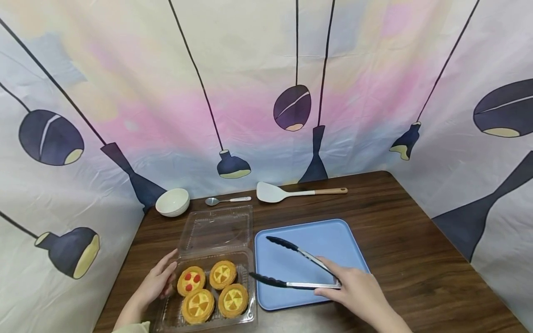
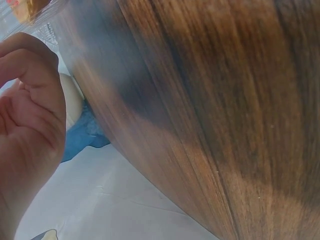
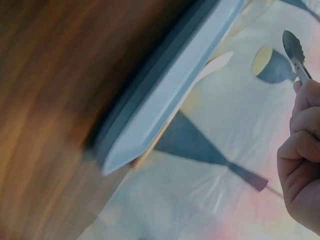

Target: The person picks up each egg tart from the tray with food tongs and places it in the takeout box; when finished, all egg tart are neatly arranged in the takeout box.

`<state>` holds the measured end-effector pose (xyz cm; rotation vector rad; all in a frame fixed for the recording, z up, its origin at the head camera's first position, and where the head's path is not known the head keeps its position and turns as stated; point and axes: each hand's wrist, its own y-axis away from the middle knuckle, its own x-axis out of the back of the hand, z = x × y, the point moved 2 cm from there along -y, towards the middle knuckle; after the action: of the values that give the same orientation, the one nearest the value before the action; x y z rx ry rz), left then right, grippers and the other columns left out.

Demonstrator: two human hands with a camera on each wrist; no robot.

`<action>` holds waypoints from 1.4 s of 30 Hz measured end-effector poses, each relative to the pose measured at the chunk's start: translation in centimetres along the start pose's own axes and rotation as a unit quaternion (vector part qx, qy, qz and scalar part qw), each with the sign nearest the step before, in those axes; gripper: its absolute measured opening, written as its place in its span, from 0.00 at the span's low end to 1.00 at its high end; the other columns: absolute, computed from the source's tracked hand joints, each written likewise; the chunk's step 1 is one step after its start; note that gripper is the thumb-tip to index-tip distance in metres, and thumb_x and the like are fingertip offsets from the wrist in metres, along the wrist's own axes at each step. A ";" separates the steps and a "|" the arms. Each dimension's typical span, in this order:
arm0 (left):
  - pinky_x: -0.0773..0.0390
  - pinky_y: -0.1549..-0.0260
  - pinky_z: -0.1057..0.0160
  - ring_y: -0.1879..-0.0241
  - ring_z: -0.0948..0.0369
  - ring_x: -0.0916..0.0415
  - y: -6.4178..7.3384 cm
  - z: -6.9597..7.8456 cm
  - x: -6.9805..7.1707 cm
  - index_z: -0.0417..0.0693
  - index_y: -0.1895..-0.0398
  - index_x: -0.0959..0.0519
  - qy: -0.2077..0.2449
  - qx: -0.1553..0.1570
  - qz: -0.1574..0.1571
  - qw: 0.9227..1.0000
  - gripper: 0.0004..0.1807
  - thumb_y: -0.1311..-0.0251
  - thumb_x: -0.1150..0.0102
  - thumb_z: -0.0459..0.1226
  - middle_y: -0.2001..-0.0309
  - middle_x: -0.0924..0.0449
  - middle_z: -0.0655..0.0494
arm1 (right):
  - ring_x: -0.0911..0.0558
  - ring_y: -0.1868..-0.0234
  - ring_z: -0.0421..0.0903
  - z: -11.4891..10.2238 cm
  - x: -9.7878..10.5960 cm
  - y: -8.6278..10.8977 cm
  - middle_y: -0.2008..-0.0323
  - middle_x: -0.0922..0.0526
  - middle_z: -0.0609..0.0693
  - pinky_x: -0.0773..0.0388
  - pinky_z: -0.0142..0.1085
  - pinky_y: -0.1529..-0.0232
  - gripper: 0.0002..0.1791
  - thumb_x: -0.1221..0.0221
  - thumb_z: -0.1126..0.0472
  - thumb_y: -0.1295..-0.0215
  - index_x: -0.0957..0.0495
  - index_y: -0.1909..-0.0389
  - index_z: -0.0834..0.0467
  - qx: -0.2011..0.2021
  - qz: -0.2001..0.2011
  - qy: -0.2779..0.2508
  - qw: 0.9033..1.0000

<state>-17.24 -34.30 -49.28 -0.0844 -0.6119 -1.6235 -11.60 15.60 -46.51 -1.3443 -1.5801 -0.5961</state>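
My right hand (image 1: 356,291) grips a pair of tongs (image 1: 310,285) near their joined end. Their black scalloped tips (image 1: 266,280) stand spread, with nothing between them, over the blue tray (image 1: 270,300). The right wrist view shows curled fingers (image 3: 305,145) around the handle and one dark tip. Beside the left side of a clear plastic container (image 1: 250,319) is my left hand (image 1: 154,282), its fingers loosely bent at the edge. Several egg tarts sit inside the container: one tart with red berries (image 1: 191,280) and others with yellow fruit pieces (image 1: 198,306). The clear lid (image 1: 216,226) lies folded back.
A white bowl (image 1: 172,202) stands at the table's back left corner. Along the back edge lie a small spoon (image 1: 228,200) and a white spatula (image 1: 301,192) with a wooden handle. The wooden table (image 1: 416,259) meets a cloth backdrop printed with lamps.
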 end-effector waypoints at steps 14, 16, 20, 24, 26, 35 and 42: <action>0.36 0.88 0.65 0.86 0.62 0.40 -0.1 -0.3 0.0 0.47 0.25 0.53 0.006 -0.003 -0.008 1.000 0.29 0.23 0.63 0.44 0.78 0.39 0.53 | 0.38 0.87 0.41 5.7 3.4 1.9 0.87 0.38 0.43 0.43 0.36 0.87 0.42 0.40 0.28 0.49 0.30 0.34 0.43 -0.156 0.016 0.018 0.987; 0.36 0.87 0.66 0.86 0.62 0.41 -0.1 -0.3 0.0 0.48 0.25 0.53 0.011 -0.002 -0.009 1.000 0.28 0.23 0.63 0.44 0.78 0.39 0.54 | 0.36 0.86 0.42 6.5 3.7 2.2 0.87 0.37 0.44 0.42 0.37 0.87 0.43 0.42 0.27 0.48 0.32 0.34 0.46 -0.174 0.009 0.020 0.985; 0.36 0.87 0.66 0.86 0.62 0.41 -0.1 -0.3 0.0 0.48 0.25 0.54 0.012 -0.004 -0.012 1.000 0.29 0.23 0.63 0.45 0.77 0.39 0.54 | 0.34 0.85 0.44 7.8 4.2 2.9 0.85 0.33 0.46 0.41 0.38 0.87 0.44 0.44 0.27 0.45 0.35 0.33 0.49 -0.201 -0.010 0.019 0.979; 0.36 0.87 0.66 0.86 0.62 0.42 -0.1 -0.2 0.0 0.49 0.25 0.54 0.013 -0.004 -0.010 1.000 0.28 0.23 0.64 0.44 0.77 0.39 0.53 | 0.32 0.83 0.46 9.0 4.6 3.3 0.83 0.30 0.47 0.40 0.40 0.87 0.43 0.47 0.27 0.42 0.38 0.32 0.47 -0.219 -0.022 0.014 0.975; 0.37 0.87 0.66 0.86 0.62 0.42 -0.1 -0.2 0.0 0.49 0.25 0.54 0.013 -0.005 -0.010 1.000 0.28 0.23 0.64 0.44 0.77 0.39 0.53 | 0.31 0.83 0.47 9.5 4.8 3.4 0.81 0.28 0.48 0.40 0.41 0.87 0.43 0.48 0.27 0.41 0.40 0.31 0.47 -0.225 -0.022 0.014 0.974; 0.37 0.88 0.67 0.87 0.63 0.42 -0.1 -0.2 -0.1 0.47 0.25 0.54 0.011 -0.016 -0.007 1.000 0.28 0.23 0.65 0.42 0.78 0.39 0.54 | 0.25 0.80 0.49 11.6 5.7 3.5 0.72 0.20 0.55 0.36 0.42 0.87 0.46 0.51 0.29 0.37 0.46 0.30 0.58 -0.229 -0.010 0.029 0.973; 0.37 0.89 0.67 0.88 0.64 0.42 0.0 -0.1 -0.1 0.45 0.25 0.54 0.008 -0.024 -0.006 1.000 0.27 0.22 0.66 0.39 0.79 0.39 0.54 | 0.27 0.82 0.49 12.8 5.7 3.7 0.73 0.21 0.57 0.35 0.42 0.86 0.52 0.57 0.27 0.35 0.53 0.29 0.67 -0.272 -0.038 0.019 0.961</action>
<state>-17.22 -34.23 -49.39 -0.1029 -0.5614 -1.6491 -12.22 30.04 -47.84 -1.6572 -1.4974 -1.1588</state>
